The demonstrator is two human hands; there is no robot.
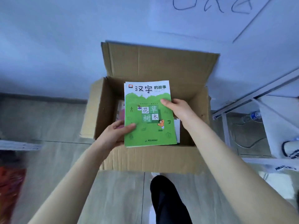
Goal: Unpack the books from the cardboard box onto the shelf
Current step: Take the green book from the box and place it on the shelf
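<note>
While both hands grip it, a green book (148, 117) is held flat over the open box (145, 157).

The left hand (115, 135) pinches its lower left edge, thumb on the cover; the right hand (176, 109) clasps the right edge. More books (120, 113) lie inside the box, on the floor (53, 123) against the wall (64, 46). A white shelf (252, 97) stands to the right.

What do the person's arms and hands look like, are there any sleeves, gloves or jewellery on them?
Both arms are bare as far as the frame shows, with no sleeves in view. The left hand and right hand wear no gloves, and no rings, watch or bracelet show on the fingers or wrists.
</note>
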